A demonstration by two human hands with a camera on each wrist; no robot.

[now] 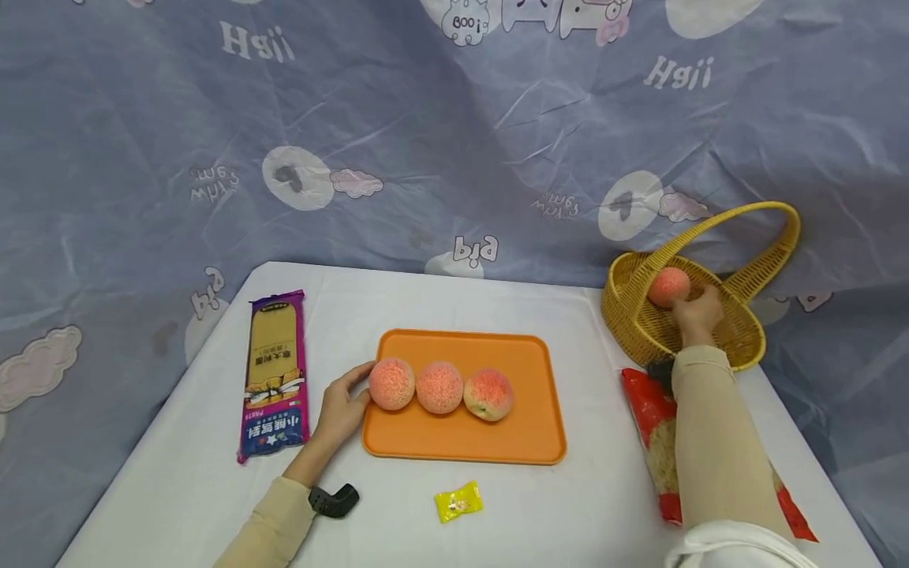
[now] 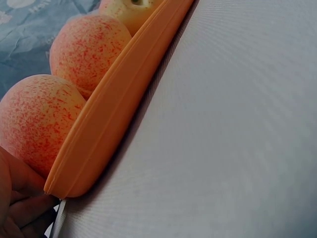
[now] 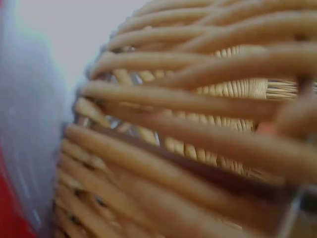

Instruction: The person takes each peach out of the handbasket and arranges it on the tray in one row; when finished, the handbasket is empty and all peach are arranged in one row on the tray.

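An orange tray (image 1: 465,443) holds three peaches in a row: a left peach (image 1: 392,384), a middle peach (image 1: 439,387) and a right peach (image 1: 488,394). My left hand (image 1: 342,409) grips the tray's left edge, its fingertips close against the left peach. In the left wrist view, curled fingers (image 2: 29,210) show at the tray's corner. At the back right, my right hand (image 1: 699,317) reaches into a yellow wicker basket (image 1: 625,319), right beside another peach (image 1: 669,287). Its fingertips are hidden there. The right wrist view shows mostly the basket's woven wall (image 3: 198,106).
A purple pasta packet (image 1: 275,375) lies left of the tray. A small yellow wrapped sweet (image 1: 458,502) sits in front of it. Under the right forearm lies a red packet (image 1: 660,442), partly covered. A grey-blue patterned cloth (image 1: 398,142) hangs behind the white table (image 1: 568,505).
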